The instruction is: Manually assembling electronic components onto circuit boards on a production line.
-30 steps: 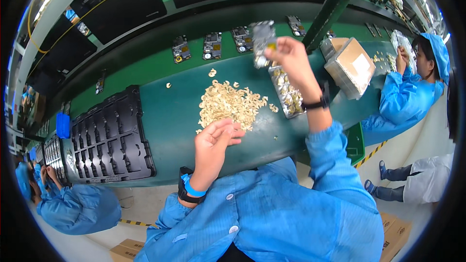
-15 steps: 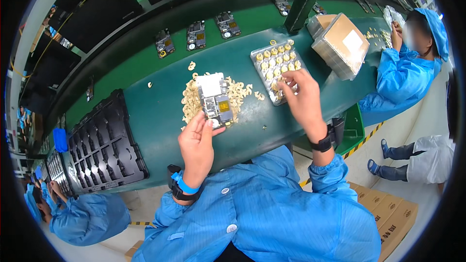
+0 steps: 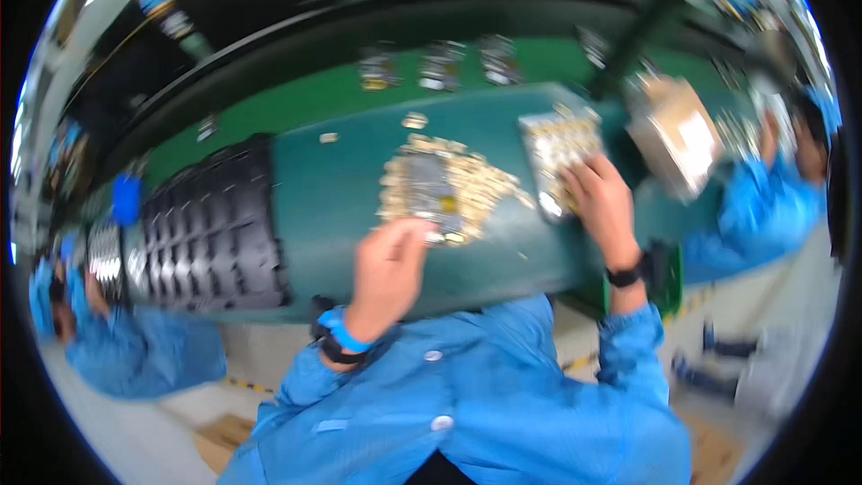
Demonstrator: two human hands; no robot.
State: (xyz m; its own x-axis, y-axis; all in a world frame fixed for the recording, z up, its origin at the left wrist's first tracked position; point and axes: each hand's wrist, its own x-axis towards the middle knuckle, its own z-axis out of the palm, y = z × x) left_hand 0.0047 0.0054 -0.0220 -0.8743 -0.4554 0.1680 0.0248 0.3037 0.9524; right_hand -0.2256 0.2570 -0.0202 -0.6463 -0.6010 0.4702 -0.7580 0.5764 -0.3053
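The whole view is smeared by motion. My left hand [image 3: 388, 265] is closed on the lower end of a circuit board [image 3: 429, 189], which is grey with a yellow patch. Behind and around the board, small cream-coloured curved pieces [image 3: 489, 184] lie in a loose pile. To the right, my right hand [image 3: 606, 202] reaches over a clear plastic tray [image 3: 533, 148] with rows of small yellowish parts. Its thumb and fingers come together at the tray's near right side; whatever they pinch is too blurred to make out.
Left on the green work surface [image 3: 332, 233] lies a black slotted tray [image 3: 211, 242], beside a blue block [image 3: 127, 199]. Several circuit boards [image 3: 442, 66] line the back strip. A brown-and-clear box [image 3: 673, 135] stands right of the plastic tray. Co-workers in blue sit at right [image 3: 750, 211] and left [image 3: 148, 350].
The view has swung, so the bench and both hands appear farther right. My left hand still holds the board, and the right hand stays at the tray, its fingers drawn closer together.
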